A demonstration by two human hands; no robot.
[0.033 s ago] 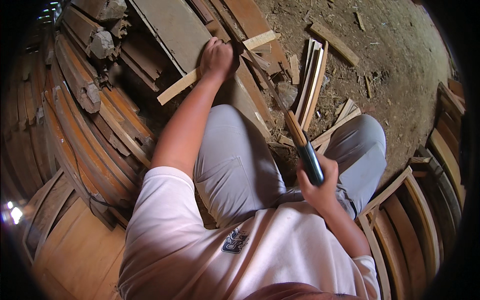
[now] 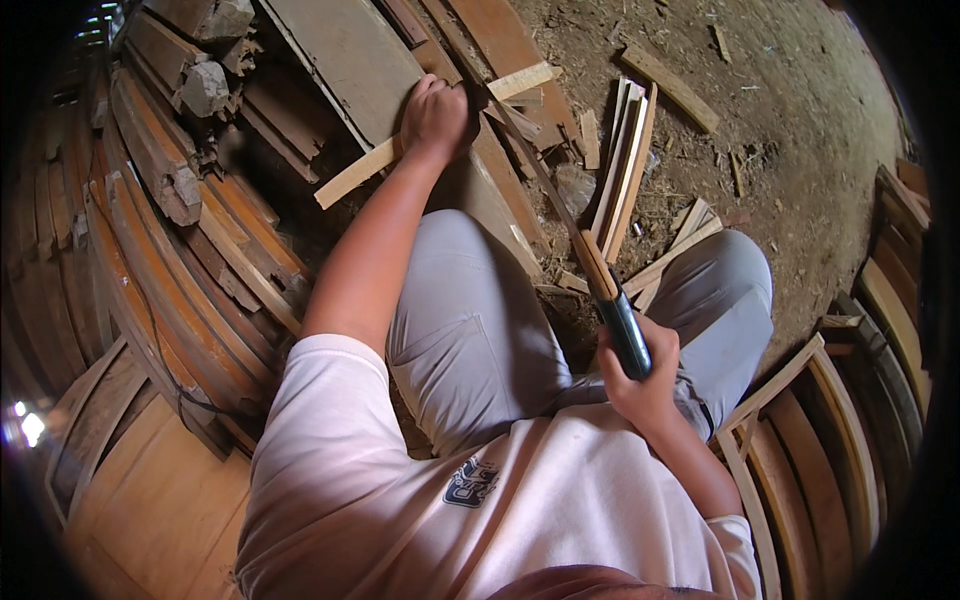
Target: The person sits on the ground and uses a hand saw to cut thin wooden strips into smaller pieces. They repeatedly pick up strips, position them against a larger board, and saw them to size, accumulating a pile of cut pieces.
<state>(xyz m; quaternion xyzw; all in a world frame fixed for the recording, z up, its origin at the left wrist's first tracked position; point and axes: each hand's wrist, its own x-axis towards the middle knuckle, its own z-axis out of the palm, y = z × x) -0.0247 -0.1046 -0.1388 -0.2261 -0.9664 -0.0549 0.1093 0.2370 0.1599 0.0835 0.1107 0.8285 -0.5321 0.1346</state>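
Seen from above, a person wears a pale shirt [image 2: 560, 500] and grey trousers [image 2: 465, 330]. The right hand [image 2: 650, 375] is wrapped firmly around the dark green grip of a saw [image 2: 598, 268], which lies between the knees and reaches forward and leftward. Left of the saw's blade, the left hand [image 2: 438, 115] is curled into a fist over a pale wooden strip [image 2: 358, 174], its fingertips hidden; the strip crosses the blade. Right of the saw stands out a bundle of thin strips [image 2: 622, 165]. Stacked timbers [image 2: 215, 280] rise well to its left; beyond it spreads a littered earth floor [image 2: 790, 120].
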